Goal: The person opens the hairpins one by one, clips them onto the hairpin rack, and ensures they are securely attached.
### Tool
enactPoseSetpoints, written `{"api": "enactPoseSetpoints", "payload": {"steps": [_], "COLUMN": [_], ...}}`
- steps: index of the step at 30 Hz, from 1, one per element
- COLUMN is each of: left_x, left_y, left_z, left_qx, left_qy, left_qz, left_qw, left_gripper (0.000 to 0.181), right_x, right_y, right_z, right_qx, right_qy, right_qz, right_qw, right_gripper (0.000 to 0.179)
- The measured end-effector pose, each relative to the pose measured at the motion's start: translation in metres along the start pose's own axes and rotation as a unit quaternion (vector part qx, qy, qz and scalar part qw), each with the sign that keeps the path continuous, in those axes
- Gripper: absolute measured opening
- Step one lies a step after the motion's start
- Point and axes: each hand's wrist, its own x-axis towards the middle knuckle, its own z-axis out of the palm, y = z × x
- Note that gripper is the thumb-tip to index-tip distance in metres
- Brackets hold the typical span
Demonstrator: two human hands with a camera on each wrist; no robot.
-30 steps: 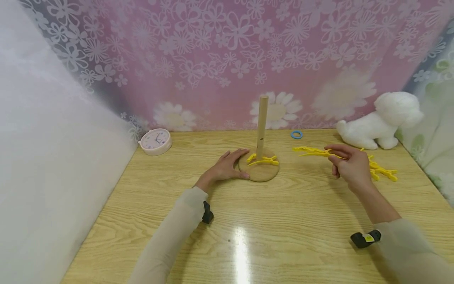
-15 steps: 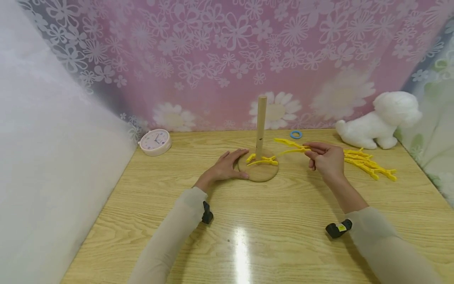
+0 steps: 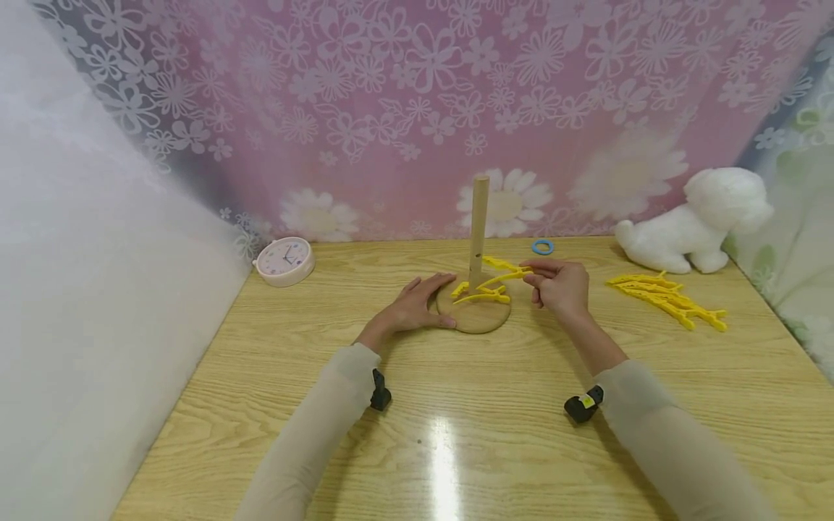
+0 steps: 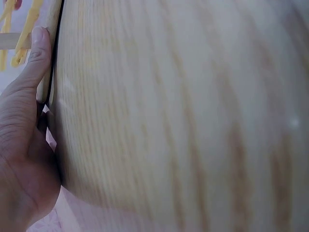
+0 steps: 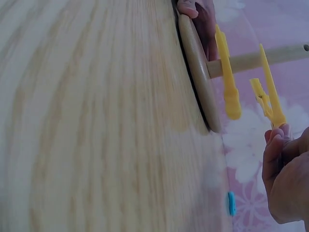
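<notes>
A round wooden base [image 3: 480,320] carries an upright wooden post [image 3: 479,221]. My left hand [image 3: 410,307] holds the base's left edge, thumb at the front and fingers behind. Low on the post sits one yellow hair clip [image 3: 490,296], its two arms on either side of the wood. Between thumb and fingertips, my right hand [image 3: 562,288] pinches the tail end of a second yellow hair clip [image 3: 511,274]. In the right wrist view this held clip [image 5: 273,99] has its arms spread, with their tips close to the post, above the first clip [image 5: 230,92].
Several more yellow hair clips [image 3: 671,298] lie in a bunch on the right. Behind my right hand is a blue ring [image 3: 542,247]. A white plush dog [image 3: 697,221] sits at the back right, a pink clock [image 3: 284,261] at the back left.
My right hand has moved left with its clip, from near the bunch to the post, and the clip's arms have spread apart. The left hand has stayed at the base.
</notes>
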Motion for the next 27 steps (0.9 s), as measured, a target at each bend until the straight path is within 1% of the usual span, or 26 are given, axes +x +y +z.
{"api": "enactPoseSetpoints", "payload": {"steps": [5,9,16,23,27], "left_x": [0.000,0.000,0.000,-0.001,-0.003], "left_y": [0.000,0.000,0.000,0.001,0.002], "left_z": [-0.001,-0.001,0.000,0.000,-0.001], "left_qx": [0.001,0.001,0.005,0.010,0.015], "left_qy": [-0.002,-0.001,0.000,0.002,0.000], "left_qz": [0.001,0.004,-0.001,-0.016,-0.026], "left_qw": [1.0000,1.0000,1.0000,0.9998,0.9995], "left_gripper": [0.100,0.100,0.098,0.100,0.103], "right_x": [0.001,0.000,-0.001,-0.002,-0.003], "right_y": [-0.002,-0.002,0.000,0.001,0.001], "right_z": [0.012,0.019,0.026,0.029,0.028], "right_qx": [0.004,0.011,0.004,0.001,0.006], "right_qy": [-0.014,-0.022,-0.048,-0.069,-0.078], "right_qz": [0.017,0.020,0.012,-0.005,-0.006], "right_qw": [0.9997,0.9995,0.9988,0.9976,0.9969], "right_gripper": [0.021,0.022,0.022,0.023,0.024]}}
